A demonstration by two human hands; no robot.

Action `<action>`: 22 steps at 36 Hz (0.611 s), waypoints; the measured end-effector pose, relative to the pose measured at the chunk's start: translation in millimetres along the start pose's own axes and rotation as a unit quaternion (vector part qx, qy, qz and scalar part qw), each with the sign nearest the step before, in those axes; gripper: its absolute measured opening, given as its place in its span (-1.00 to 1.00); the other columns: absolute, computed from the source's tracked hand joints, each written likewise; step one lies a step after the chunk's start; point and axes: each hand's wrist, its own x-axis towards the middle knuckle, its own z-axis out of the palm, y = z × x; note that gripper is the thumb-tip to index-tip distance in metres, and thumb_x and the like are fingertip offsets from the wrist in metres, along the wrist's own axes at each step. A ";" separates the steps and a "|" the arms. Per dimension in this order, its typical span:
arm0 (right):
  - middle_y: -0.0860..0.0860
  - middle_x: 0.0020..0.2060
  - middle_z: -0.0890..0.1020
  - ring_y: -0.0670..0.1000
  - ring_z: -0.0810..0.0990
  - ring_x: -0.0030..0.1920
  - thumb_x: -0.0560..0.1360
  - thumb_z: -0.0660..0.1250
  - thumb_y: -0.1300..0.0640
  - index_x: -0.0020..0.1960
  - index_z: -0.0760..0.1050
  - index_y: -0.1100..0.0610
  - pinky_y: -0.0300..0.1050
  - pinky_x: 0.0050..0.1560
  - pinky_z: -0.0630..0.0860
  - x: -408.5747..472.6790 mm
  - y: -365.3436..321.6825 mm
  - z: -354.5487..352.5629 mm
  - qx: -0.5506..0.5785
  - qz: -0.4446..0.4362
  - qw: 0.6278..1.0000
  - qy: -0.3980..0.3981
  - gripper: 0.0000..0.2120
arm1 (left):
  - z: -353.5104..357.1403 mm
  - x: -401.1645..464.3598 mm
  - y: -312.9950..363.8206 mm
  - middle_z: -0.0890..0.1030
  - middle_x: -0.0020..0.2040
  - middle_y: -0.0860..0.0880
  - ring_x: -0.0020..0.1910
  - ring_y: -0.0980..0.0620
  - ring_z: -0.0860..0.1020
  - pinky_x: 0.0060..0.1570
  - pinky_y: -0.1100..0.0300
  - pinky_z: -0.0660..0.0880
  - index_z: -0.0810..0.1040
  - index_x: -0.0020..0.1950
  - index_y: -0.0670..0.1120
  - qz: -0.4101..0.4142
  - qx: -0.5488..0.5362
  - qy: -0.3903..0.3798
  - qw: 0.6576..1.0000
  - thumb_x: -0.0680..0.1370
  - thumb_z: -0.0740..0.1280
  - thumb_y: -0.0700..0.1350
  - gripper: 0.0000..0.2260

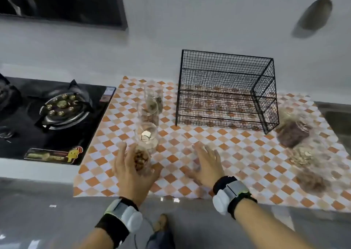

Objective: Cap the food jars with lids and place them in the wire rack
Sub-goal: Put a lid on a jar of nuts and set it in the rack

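My left hand (129, 171) grips an open glass jar of brown nuts (141, 160) near the front of the checkered mat. Behind it, three more open glass jars stand in a row: one with pale pieces (146, 136), one with brown food (149, 114) and the farthest (154, 96). My right hand (206, 165) lies with spread, straight fingers over the mat to the right of the held jar. Something faint and clear shows under its fingers; I cannot tell what it is. The black wire rack (226, 89) stands behind, with nothing inside.
Three blurred glass containers of brown and pale food (293, 133) (302, 156) (309, 180) sit at the mat's right end, next to a sink edge (336, 114). A black gas hob (60, 106) lies to the left. The orange-and-white mat (237, 153) covers the counter.
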 end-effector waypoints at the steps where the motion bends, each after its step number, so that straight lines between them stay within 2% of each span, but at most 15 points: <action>1: -0.01 0.59 0.24 0.09 0.05 0.63 0.42 0.47 -0.32 0.60 0.12 -0.08 0.21 0.60 -0.13 1.5 -2.6 0.1 0.004 0.000 1.000 -0.008 -0.09 | 0.1 1.3 -6.2 0.27 0.53 -0.23 0.51 -0.17 0.25 0.46 -0.26 0.17 0.25 0.48 -0.06 0.013 -0.015 0.017 1.000 0.24 0.56 0.25 -0.06; 4: -0.01 0.59 0.22 0.08 0.00 0.62 0.40 0.50 -0.27 0.60 0.11 -0.09 0.22 0.59 -0.15 9.7 -4.8 4.4 -0.007 0.002 1.000 -0.008 -0.08 | -1.4 4.8 -22.0 0.28 0.52 -0.26 0.51 -0.10 0.23 0.46 -0.16 0.17 0.22 0.49 -0.12 0.005 -0.043 0.028 0.999 0.24 0.50 0.31 -0.02; 9: 0.03 0.62 0.13 0.11 -0.09 0.64 0.41 0.48 -0.26 0.62 0.04 -0.10 0.25 0.58 -0.22 17.9 -4.9 7.1 -0.036 -0.011 0.999 -0.025 -0.05 | 0.3 2.9 -42.0 0.24 0.53 -0.24 0.54 -0.05 0.15 0.47 -0.18 0.18 0.17 0.54 -0.18 -0.027 -0.076 -0.023 0.996 0.26 0.41 0.50 0.11; 13: 0.01 0.59 0.20 0.11 -0.08 0.65 0.40 0.49 -0.25 0.59 0.05 -0.15 0.26 0.58 -0.27 23.2 -2.4 10.1 -0.035 -0.015 0.999 -0.030 -0.07 | 1.3 2.4 -48.0 0.26 0.52 -0.23 0.52 -0.18 0.21 0.43 -0.20 0.22 0.16 0.57 -0.20 -0.068 -0.089 -0.063 0.992 0.24 0.38 0.55 0.17; 17: -0.01 0.55 0.25 0.11 -0.02 0.63 0.37 0.46 -0.27 0.59 0.05 -0.16 0.27 0.55 -0.27 32.3 3.9 9.3 -0.065 -0.031 0.997 -0.038 -0.06 | 1.2 6.5 -59.0 0.33 0.47 -0.11 0.45 -0.18 0.32 0.35 -0.35 0.33 0.19 0.55 -0.04 -0.096 -0.114 -0.094 0.984 0.21 0.45 0.51 0.09; 19: -0.02 0.56 0.26 0.12 -0.04 0.64 0.38 0.45 -0.30 0.60 0.01 -0.18 0.29 0.56 -0.29 36.1 5.3 7.4 -0.067 -0.036 0.996 -0.048 -0.05 | 2.9 8.3 -62.9 0.38 0.41 -0.08 0.41 -0.19 0.37 0.30 -0.35 0.37 0.24 0.50 0.05 -0.100 -0.109 -0.102 0.984 0.19 0.47 0.51 0.02; 22: -0.04 0.58 0.25 0.13 -0.06 0.65 0.40 0.42 -0.32 0.61 -0.04 -0.21 0.28 0.56 -0.33 39.2 6.8 4.3 -0.069 -0.044 0.995 -0.060 -0.05 | 4.8 9.6 -61.5 0.45 0.34 -0.01 0.42 -0.18 0.37 0.33 -0.35 0.32 0.37 0.42 0.04 -0.094 -0.094 -0.106 0.985 0.17 0.48 0.49 -0.05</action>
